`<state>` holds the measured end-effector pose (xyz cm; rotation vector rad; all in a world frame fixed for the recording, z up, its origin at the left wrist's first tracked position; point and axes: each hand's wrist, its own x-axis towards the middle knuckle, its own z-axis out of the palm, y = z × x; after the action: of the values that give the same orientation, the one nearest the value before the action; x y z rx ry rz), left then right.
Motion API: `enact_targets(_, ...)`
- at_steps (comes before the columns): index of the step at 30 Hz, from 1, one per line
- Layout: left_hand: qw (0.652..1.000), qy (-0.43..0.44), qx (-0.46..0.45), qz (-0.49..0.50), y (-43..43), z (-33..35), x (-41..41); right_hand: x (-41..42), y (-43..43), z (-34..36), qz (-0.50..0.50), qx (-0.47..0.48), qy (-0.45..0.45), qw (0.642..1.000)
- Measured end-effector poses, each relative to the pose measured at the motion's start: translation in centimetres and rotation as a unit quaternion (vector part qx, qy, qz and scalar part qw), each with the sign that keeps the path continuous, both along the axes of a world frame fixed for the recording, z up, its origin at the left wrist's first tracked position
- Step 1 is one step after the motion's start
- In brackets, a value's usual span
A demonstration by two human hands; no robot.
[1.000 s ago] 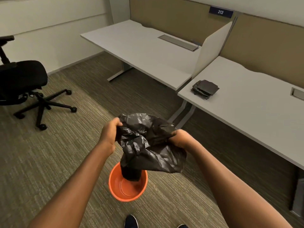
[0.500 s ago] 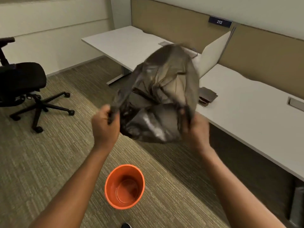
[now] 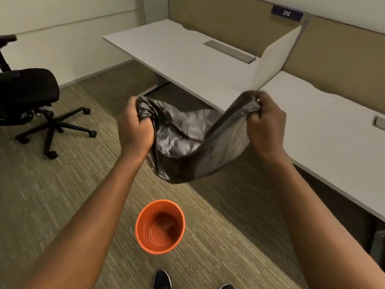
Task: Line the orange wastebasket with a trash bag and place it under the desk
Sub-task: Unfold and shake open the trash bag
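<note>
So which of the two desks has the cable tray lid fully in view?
The far desk, left of the white divider panel: its long grey cable lid shows whole. The near desk shows only a lid's cut-off edge.

Head-worn view looks forward and down, over carpet.

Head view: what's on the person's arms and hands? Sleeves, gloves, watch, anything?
Nothing worn. Both forearms are bare right to the bottom of the frame, with no sleeve edge in view. The left hand and right hand have no gloves; no watch, band or rings are visible. Only dark shoe tips show at the bottom edge.
</note>
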<state>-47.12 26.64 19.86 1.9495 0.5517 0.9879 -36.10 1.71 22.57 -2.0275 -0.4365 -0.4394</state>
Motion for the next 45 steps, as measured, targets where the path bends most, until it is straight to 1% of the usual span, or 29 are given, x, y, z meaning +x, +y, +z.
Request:
enact_targets(1,0.998,-0.06,0.012,-0.006,-0.3,0.1,-0.5,-0.9,0.1,0.2,0.009,0.036,-0.043,0.998)
enact_targets(2,0.996,-0.079,0.035,-0.011,-0.6,-0.8,-1.0,-1.8,0.2,-0.6,0.018,0.029,-0.066,0.997)
enact_targets(3,0.996,-0.058,0.06,-0.014,-0.8,-2.4,-1.6,-2.8,0.3,-2.1,0.028,-0.015,-0.065,0.997)
enact_targets(4,0.996,0.001,0.081,-0.027,-0.7,-4.6,-2.1,-3.6,0.2,-4.2,0.05,-0.098,-0.033,0.993)
enact_targets(5,0.989,0.093,0.091,-0.064,-0.4,-7.3,-2.5,-4.3,0.1,-6.7,0.084,-0.207,0.028,0.974)
enact_targets(6,0.965,0.216,0.092,-0.119,0.2,-10.1,-3.0,-4.8,-0.1,-9.5,0.117,-0.317,0.108,0.935)
enact_targets(7,0.915,0.351,0.093,-0.179,0.5,-12.5,-3.7,-5.3,-0.4,-12.0,0.14,-0.4,0.187,0.886)
enact_targets(8,0.859,0.45,0.089,-0.227,0.8,-14.4,-4.5,-5.7,-0.8,-14.0,0.154,-0.442,0.248,0.848)
enact_targets(9,0.831,0.496,0.071,-0.239,0.9,-15.6,-5.3,-5.8,-1.4,-15.4,0.162,-0.449,0.291,0.829)
enact_targets(10,0.837,0.497,0.025,-0.23,1.1,-16.1,-5.9,-5.6,-1.8,-16.2,0.163,-0.435,0.316,0.827)
enact_targets(11,0.86,0.467,-0.04,-0.202,1.3,-16.3,-6.2,-5.2,-2.1,-16.6,0.16,-0.412,0.323,0.837)
enact_targets(12,0.883,0.426,-0.098,-0.169,1.5,-16.5,-6.1,-4.6,-2.3,-16.9,0.151,-0.382,0.321,0.854)
enact_targets(13,0.899,0.387,-0.151,-0.137,1.7,-16.5,-5.8,-4.1,-2.4,-17.0,0.135,-0.342,0.32,0.873)
enact_targets(14,0.907,0.348,-0.213,-0.105,2.0,-16.5,-5.4,-3.5,-2.4,-17.0,0.114,-0.285,0.332,0.892)
enact_targets(15,0.907,0.305,-0.284,-0.064,2.2,-16.3,-5.0,-2.9,-2.5,-16.9,0.094,-0.209,0.356,0.906)
enact_targets(16,0.898,0.254,-0.358,-0.029,2.5,-16.1,-4.6,-2.3,-2.5,-16.8,0.078,-0.125,0.385,0.911)
enact_targets(17,0.881,0.207,-0.425,-0.002,2.8,-15.9,-4.2,-1.8,-2.6,-16.8,0.065,-0.045,0.412,0.908)
enact_targets(19,0.84,0.145,-0.522,0.019,3.4,-16.1,-3.9,-1.3,-2.9,-17.1,0.05,0.078,0.458,0.884)
enact_targets(20,0.825,0.131,-0.549,0.016,3.5,-16.1,-4.0,-1.3,-3.0,-17.4,0.048,0.123,0.475,0.87)
enact_targets(22,0.807,0.116,-0.579,0.004,3.2,-16.1,-4.5,-1.7,-3.4,-18.1,0.056,0.173,0.495,0.85)
enact_targets(25,0.799,0.118,-0.59,-0.01,2.7,-16.5,-5.6,-2.4,-4.0,-19.2,0.059,0.172,0.507,0.842)
enact_targets(29,0.787,0.114,-0.606,0.025,2.0,-17.2,-6.5,-2.4,-4.7,-20.1,0.05,0.191,0.539,0.818)
enact_targets(31,0.78,0.134,-0.611,0.032,1.7,-17.3,-6.9,-2.0,-5.0,-20.5,0.042,0.19,0.553,0.81)
enact_targets(35,0.77,0.158,-0.618,0.019,1.5,-17.2,-8.1,-1.1,-5.0,-21.7,-0.008,0.212,0.581,0.786)
enact_targets(37,0.766,0.146,-0.626,0.009,1.5,-17.0,-8.5,-0.8,-4.8,-22.5,-0.037,0.193,0.598,0.777)
enact_targets(40,0.768,0.103,-0.632,0.003,1.9,-17.3,-8.8,-0.8,-4.0,-23.7,-0.05,0.17,0.602,0.779)
enact_targets(42,0.773,0.083,-0.628,0.021,2.5,-18.2,-9.2,-1.2,-3.2,-24.5,-0.06,0.176,0.611,0.77)
enact_targets(45,0.768,0.092,-0.631,0.065,3.6,-20.0,-10.1,-2.0,-2.1,-26.1,-0.07,0.157,0.623,0.763)
